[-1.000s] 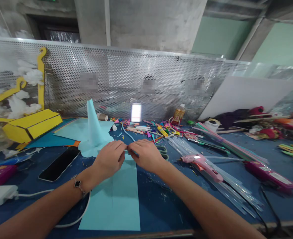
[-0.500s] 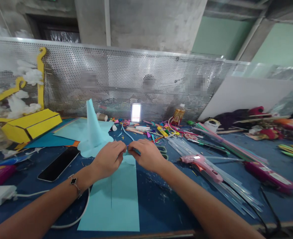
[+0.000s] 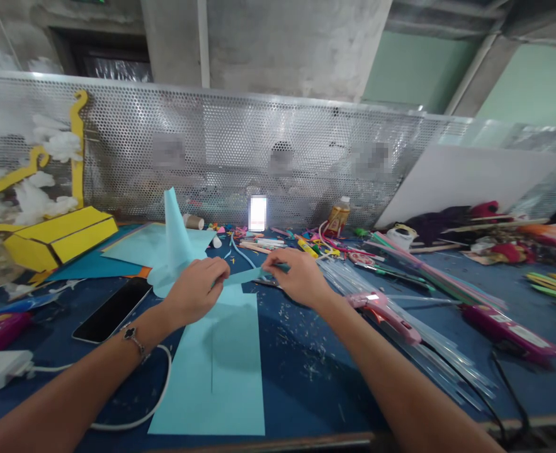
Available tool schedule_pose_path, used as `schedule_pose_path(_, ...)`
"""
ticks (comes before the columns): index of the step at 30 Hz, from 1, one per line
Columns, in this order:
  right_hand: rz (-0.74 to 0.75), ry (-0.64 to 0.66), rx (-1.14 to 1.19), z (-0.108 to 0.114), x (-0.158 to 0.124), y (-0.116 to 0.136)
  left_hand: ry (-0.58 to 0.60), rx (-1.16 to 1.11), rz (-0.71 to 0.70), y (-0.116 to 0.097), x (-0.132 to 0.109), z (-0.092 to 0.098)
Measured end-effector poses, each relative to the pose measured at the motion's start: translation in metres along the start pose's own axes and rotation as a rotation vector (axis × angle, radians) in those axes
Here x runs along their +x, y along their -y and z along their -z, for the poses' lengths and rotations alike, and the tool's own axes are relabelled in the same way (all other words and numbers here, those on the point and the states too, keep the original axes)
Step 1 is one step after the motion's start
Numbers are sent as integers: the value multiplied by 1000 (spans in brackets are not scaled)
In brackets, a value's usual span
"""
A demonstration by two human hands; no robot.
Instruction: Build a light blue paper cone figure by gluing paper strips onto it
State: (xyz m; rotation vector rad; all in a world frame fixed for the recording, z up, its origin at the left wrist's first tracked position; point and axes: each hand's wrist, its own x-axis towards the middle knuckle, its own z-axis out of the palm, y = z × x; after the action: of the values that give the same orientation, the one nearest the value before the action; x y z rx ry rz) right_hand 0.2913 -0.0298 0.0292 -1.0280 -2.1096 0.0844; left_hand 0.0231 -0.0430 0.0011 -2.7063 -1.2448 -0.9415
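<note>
A narrow light blue paper strip (image 3: 244, 277) stretches between my two hands above the table. My left hand (image 3: 196, 290) pinches its left end, and my right hand (image 3: 299, 275) grips the right end with curled fingers. Beneath them lies a light blue paper sheet (image 3: 235, 365) with a thin dark line down its middle. A light blue paper cone (image 3: 176, 236) on a scalloped base stands just beyond my left hand, which hides part of the base. Scissors (image 3: 269, 282) lie partly covered by my right hand.
A black phone (image 3: 112, 311) and a white cable (image 3: 167, 390) lie at the left. To the right are a pink glue gun (image 3: 386, 314), transparent sticks (image 3: 429, 358) and a purple tool (image 3: 509, 330). Behind stand a bottle (image 3: 339, 217), a lit screen (image 3: 258, 214) and a yellow paper model (image 3: 63, 236).
My hands have moved apart, the left one leftward and the right one rightward. The paper strip now shows stretched between them, where earlier the fingers met and mostly hid it.
</note>
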Motion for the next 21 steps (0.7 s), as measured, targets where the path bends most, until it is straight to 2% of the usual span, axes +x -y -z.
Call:
schedule_pose_path(5, -128, -195, -41, 24, 1, -38, -81, -9, 68, 22, -2, 2)
schedule_pose_path(8, -158, -233, -56, 25, 1, -49, -175, 15, 52, 18, -2, 1)
schedule_pose_path(11, -75, -131, -46, 10, -1, -36, -225, 80, -28, 3, -1, -5)
schedule_pose_path(15, 82, 24, 6, -11, -3, -7, -189, 116, -112, -12, -3, -13)
schedule_pose_path(21, 136, 21, 36, -12, -5, 3, -102, 66, -116, -10, -6, -15)
